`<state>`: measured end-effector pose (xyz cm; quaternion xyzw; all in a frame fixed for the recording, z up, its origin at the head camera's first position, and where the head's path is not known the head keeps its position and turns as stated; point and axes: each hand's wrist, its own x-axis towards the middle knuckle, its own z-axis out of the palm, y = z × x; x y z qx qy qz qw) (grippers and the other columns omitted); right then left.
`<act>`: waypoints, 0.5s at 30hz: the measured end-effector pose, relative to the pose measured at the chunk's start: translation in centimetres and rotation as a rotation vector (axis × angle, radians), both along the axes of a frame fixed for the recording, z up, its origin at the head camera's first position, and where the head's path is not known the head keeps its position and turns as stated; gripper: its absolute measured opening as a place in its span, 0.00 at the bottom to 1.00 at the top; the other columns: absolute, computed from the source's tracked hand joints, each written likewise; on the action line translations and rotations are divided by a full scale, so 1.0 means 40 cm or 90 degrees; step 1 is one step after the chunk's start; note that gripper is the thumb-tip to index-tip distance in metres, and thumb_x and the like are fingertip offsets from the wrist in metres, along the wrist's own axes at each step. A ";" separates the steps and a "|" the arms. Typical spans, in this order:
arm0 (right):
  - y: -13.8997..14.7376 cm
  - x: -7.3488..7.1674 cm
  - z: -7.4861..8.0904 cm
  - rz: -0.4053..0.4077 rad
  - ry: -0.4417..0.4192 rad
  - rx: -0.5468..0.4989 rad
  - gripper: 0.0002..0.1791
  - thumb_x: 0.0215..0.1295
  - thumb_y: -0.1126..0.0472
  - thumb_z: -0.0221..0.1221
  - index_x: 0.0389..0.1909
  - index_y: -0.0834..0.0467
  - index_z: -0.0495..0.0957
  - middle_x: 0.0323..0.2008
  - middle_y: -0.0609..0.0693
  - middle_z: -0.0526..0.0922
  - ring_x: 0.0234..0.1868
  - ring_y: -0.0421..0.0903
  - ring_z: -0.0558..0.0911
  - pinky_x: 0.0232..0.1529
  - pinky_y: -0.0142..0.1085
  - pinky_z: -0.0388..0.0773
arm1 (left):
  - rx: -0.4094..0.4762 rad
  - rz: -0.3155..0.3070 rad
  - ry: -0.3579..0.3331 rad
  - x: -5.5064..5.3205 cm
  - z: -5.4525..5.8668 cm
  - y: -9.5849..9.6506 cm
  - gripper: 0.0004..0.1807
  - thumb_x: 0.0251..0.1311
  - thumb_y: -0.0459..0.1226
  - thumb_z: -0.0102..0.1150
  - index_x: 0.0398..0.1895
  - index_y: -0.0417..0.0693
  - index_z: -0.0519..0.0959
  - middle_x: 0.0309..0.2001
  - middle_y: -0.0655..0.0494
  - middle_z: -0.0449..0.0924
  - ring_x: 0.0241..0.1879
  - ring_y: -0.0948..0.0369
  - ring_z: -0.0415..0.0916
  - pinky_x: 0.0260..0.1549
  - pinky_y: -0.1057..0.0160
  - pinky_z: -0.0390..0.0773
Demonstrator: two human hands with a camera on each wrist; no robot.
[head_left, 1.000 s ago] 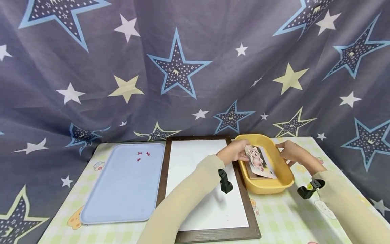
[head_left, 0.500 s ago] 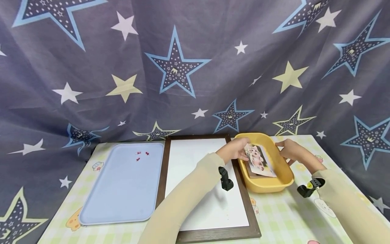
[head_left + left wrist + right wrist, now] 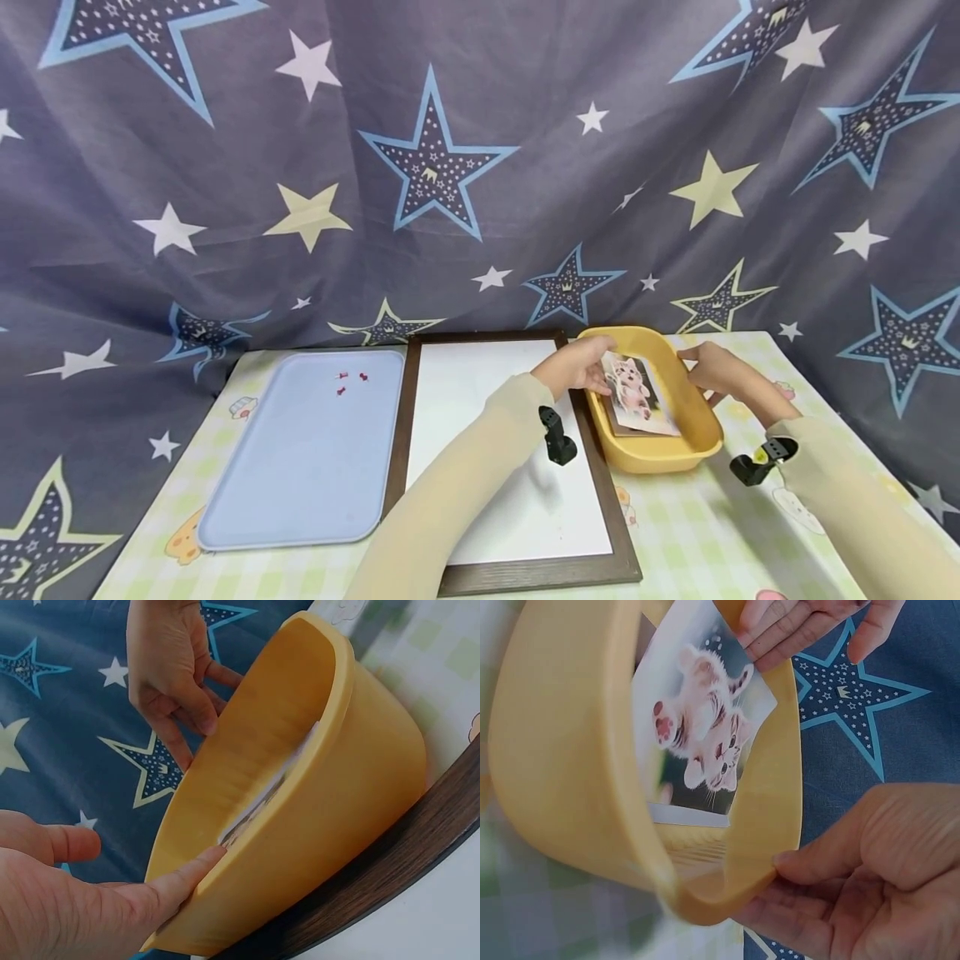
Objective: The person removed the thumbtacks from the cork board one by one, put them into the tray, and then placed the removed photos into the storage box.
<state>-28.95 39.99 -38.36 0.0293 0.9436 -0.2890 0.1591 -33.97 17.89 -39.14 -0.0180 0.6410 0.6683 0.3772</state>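
Note:
A yellow plastic basin (image 3: 693,417) stands at the right of the table. In it lies a photo of a kitten (image 3: 705,727), with other card or paper partly hidden under it. My left hand (image 3: 576,367) reaches over the basin's left rim, its straight fingers touching the photo's edge and the thumb held apart in the left wrist view. On the opposite side, my right hand (image 3: 720,375) pinches the basin's rim, thumb on top and fingers beneath in the right wrist view.
A white board (image 3: 480,417) in a dark brown frame (image 3: 540,573) lies left of the basin. Further left is a light blue tray (image 3: 300,475) with three red push pins (image 3: 342,391). A star-patterned curtain (image 3: 450,275) hangs behind the checked tablecloth (image 3: 675,525).
The head view shifts slightly. Both hands, the basin and the photo stay practically where they were.

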 end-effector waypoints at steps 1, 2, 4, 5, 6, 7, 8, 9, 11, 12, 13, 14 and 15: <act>0.000 0.000 0.000 0.000 0.002 -0.001 0.40 0.56 0.75 0.52 0.72 0.78 0.55 0.55 0.75 0.79 0.39 0.55 0.89 0.30 0.46 0.89 | 0.001 -0.001 0.002 -0.001 0.000 0.000 0.35 0.76 0.41 0.42 0.80 0.33 0.49 0.76 0.21 0.44 0.75 0.31 0.51 0.69 0.41 0.71; 0.000 -0.001 0.001 0.000 0.001 -0.002 0.40 0.56 0.75 0.52 0.72 0.78 0.55 0.55 0.76 0.79 0.40 0.55 0.89 0.30 0.46 0.89 | 0.001 -0.002 0.002 -0.001 0.000 0.000 0.35 0.77 0.41 0.42 0.80 0.33 0.48 0.77 0.21 0.43 0.76 0.31 0.50 0.69 0.41 0.71; 0.000 -0.001 0.000 0.001 -0.003 -0.001 0.40 0.56 0.75 0.52 0.72 0.78 0.54 0.54 0.76 0.80 0.40 0.55 0.89 0.30 0.46 0.89 | 0.001 0.001 -0.003 -0.002 0.000 0.000 0.36 0.77 0.41 0.42 0.80 0.32 0.48 0.77 0.22 0.44 0.76 0.31 0.50 0.69 0.41 0.71; 0.000 -0.002 0.000 0.002 -0.005 -0.002 0.40 0.56 0.75 0.52 0.72 0.78 0.54 0.55 0.76 0.79 0.40 0.55 0.89 0.30 0.46 0.89 | 0.000 0.001 -0.007 -0.002 -0.001 0.000 0.36 0.77 0.41 0.42 0.80 0.32 0.48 0.77 0.22 0.44 0.76 0.31 0.50 0.69 0.41 0.71; 0.001 -0.002 -0.001 0.003 -0.007 -0.003 0.40 0.56 0.75 0.52 0.72 0.78 0.54 0.55 0.76 0.79 0.40 0.55 0.89 0.30 0.46 0.89 | 0.000 0.001 -0.011 -0.002 -0.002 0.000 0.36 0.77 0.41 0.42 0.80 0.31 0.48 0.77 0.23 0.44 0.76 0.31 0.49 0.69 0.41 0.70; 0.001 -0.003 -0.002 0.000 -0.009 -0.004 0.40 0.55 0.75 0.52 0.72 0.78 0.54 0.56 0.76 0.79 0.39 0.54 0.89 0.30 0.46 0.89 | 0.000 0.001 -0.013 -0.002 -0.002 -0.001 0.36 0.77 0.41 0.42 0.79 0.31 0.47 0.77 0.23 0.44 0.76 0.32 0.49 0.69 0.41 0.70; 0.001 -0.004 -0.003 -0.002 -0.009 -0.005 0.40 0.55 0.76 0.52 0.72 0.78 0.54 0.55 0.76 0.79 0.39 0.53 0.89 0.30 0.46 0.89 | -0.001 0.002 -0.014 -0.002 -0.003 -0.001 0.36 0.77 0.41 0.42 0.79 0.31 0.48 0.77 0.24 0.44 0.76 0.32 0.49 0.69 0.41 0.70; 0.001 -0.006 -0.005 -0.004 -0.006 -0.005 0.41 0.54 0.76 0.51 0.72 0.78 0.54 0.55 0.75 0.79 0.38 0.53 0.88 0.30 0.46 0.89 | 0.000 0.003 -0.012 -0.002 -0.003 -0.001 0.36 0.77 0.41 0.42 0.79 0.31 0.48 0.77 0.24 0.44 0.77 0.32 0.49 0.69 0.40 0.70; 0.003 -0.009 -0.009 -0.011 0.000 -0.003 0.41 0.54 0.76 0.51 0.72 0.78 0.54 0.53 0.74 0.80 0.36 0.50 0.87 0.29 0.45 0.89 | 0.000 0.001 -0.006 -0.002 -0.002 0.000 0.36 0.76 0.41 0.42 0.80 0.32 0.48 0.78 0.24 0.44 0.77 0.32 0.48 0.69 0.40 0.70; 0.003 -0.010 -0.009 -0.015 0.002 -0.003 0.41 0.53 0.76 0.51 0.72 0.77 0.54 0.52 0.74 0.81 0.34 0.49 0.86 0.29 0.45 0.89 | 0.001 0.000 -0.002 -0.002 -0.002 0.000 0.36 0.76 0.40 0.42 0.80 0.33 0.48 0.78 0.24 0.43 0.77 0.32 0.48 0.69 0.40 0.70; 0.003 -0.012 -0.010 -0.019 0.004 -0.003 0.41 0.53 0.76 0.51 0.72 0.77 0.54 0.50 0.72 0.82 0.33 0.49 0.86 0.29 0.45 0.89 | 0.001 -0.002 0.001 -0.002 0.000 0.000 0.36 0.76 0.40 0.42 0.80 0.33 0.47 0.78 0.24 0.43 0.77 0.32 0.48 0.69 0.40 0.70; 0.003 -0.013 -0.011 -0.019 0.006 -0.003 0.41 0.53 0.76 0.51 0.72 0.77 0.54 0.49 0.72 0.83 0.33 0.48 0.85 0.28 0.45 0.89 | 0.000 -0.002 0.004 -0.003 0.001 0.001 0.36 0.76 0.40 0.42 0.80 0.34 0.48 0.78 0.24 0.44 0.77 0.32 0.48 0.69 0.40 0.70; 0.004 -0.014 -0.012 -0.020 0.007 -0.001 0.41 0.53 0.76 0.51 0.72 0.77 0.55 0.48 0.71 0.83 0.32 0.47 0.85 0.28 0.45 0.89 | -0.001 -0.004 0.006 -0.003 0.002 0.001 0.35 0.76 0.40 0.42 0.80 0.34 0.48 0.78 0.24 0.43 0.77 0.32 0.48 0.69 0.40 0.70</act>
